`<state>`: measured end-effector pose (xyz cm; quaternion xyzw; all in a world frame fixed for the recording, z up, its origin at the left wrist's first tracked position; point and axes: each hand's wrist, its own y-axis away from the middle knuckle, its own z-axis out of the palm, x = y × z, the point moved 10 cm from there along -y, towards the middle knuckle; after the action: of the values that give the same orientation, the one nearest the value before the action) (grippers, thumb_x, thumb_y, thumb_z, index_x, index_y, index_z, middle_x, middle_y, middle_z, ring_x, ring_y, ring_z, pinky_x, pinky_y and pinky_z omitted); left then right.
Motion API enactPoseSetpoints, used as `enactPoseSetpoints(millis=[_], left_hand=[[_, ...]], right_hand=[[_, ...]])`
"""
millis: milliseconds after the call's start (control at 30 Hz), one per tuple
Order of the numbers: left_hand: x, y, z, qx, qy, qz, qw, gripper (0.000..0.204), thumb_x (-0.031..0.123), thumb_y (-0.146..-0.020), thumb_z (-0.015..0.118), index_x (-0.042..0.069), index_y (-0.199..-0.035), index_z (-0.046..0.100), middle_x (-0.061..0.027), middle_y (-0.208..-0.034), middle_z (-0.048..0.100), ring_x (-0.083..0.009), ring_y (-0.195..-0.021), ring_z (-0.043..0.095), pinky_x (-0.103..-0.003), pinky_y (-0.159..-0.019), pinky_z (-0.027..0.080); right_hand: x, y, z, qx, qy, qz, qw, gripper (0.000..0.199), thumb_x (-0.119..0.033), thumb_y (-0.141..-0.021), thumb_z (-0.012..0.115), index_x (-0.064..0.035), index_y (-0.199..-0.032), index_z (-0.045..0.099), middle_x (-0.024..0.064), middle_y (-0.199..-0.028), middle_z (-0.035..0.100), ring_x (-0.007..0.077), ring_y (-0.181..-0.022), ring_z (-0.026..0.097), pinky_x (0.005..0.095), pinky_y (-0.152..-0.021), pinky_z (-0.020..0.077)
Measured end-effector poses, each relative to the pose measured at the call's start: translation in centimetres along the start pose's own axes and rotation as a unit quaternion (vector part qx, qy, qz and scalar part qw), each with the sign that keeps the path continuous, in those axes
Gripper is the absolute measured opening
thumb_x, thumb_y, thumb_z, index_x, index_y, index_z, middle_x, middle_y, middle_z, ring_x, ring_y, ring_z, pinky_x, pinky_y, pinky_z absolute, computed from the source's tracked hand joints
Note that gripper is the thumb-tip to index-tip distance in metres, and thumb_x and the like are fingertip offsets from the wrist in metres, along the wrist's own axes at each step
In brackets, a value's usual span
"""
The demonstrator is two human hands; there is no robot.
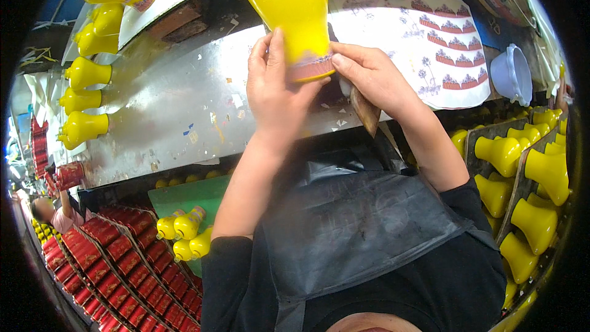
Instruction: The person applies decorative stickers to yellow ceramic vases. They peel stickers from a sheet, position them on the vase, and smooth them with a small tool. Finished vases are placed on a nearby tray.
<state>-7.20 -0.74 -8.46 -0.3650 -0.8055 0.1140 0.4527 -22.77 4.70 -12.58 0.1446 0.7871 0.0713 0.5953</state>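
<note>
A glossy yellow bottle (292, 0), wide at the top of the picture and waisted lower down, is held up over the worktable between my two hands. Round its near end runs a pinkish-red and purple patterned decal band (311, 67). My left hand (273, 89) grips the bottle's left side, thumb up along it. From the right, my right hand (372, 74) pinches the band's edge with the thumb, its other fingers partly hidden. Beneath that hand a pointed brown wooden piece (365, 114) sticks out; whether I hold it, I cannot tell.
A white sheet of printed decals (458, 55) lies right on the metal table (184, 110), near a pale blue tub (511, 77). Several yellow bottles (86, 74) line the left edge. Racks of yellow bottles (534, 224) stand right, red cylinders (117, 252) lower left, near another person (64, 218).
</note>
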Motion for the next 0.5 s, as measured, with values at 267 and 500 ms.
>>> enactPoseSetpoints(millis=[267,500], left_hand=[[-4.0,1.4,0.8,-0.035,0.273,-0.132,0.952,0.068,0.022,-0.094,0.069,-0.003,-0.152,0.042,-0.0214,-0.145,0.047,-0.0346,-0.133,0.052,-0.043,-0.113,0.041],[-4.6,1.7,1.8,-0.022,0.287,-0.166,0.943,0.065,0.023,-0.097,0.064,-0.001,-0.152,0.039,-0.0208,-0.145,0.047,-0.0332,-0.136,0.048,-0.044,-0.115,0.038]], right_hand=[[-1.3,0.5,-0.4,0.025,-0.007,-0.033,0.999,0.057,-0.037,-0.105,0.058,-0.0008,-0.149,0.052,0.0175,-0.138,0.063,0.0252,-0.128,0.059,0.0366,-0.107,0.0467],[-1.3,-0.5,0.7,0.005,0.077,-0.012,0.997,0.061,-0.044,-0.102,0.064,-0.0026,-0.146,0.056,0.0171,-0.127,0.069,0.0245,-0.116,0.066,0.0372,-0.101,0.0515]])
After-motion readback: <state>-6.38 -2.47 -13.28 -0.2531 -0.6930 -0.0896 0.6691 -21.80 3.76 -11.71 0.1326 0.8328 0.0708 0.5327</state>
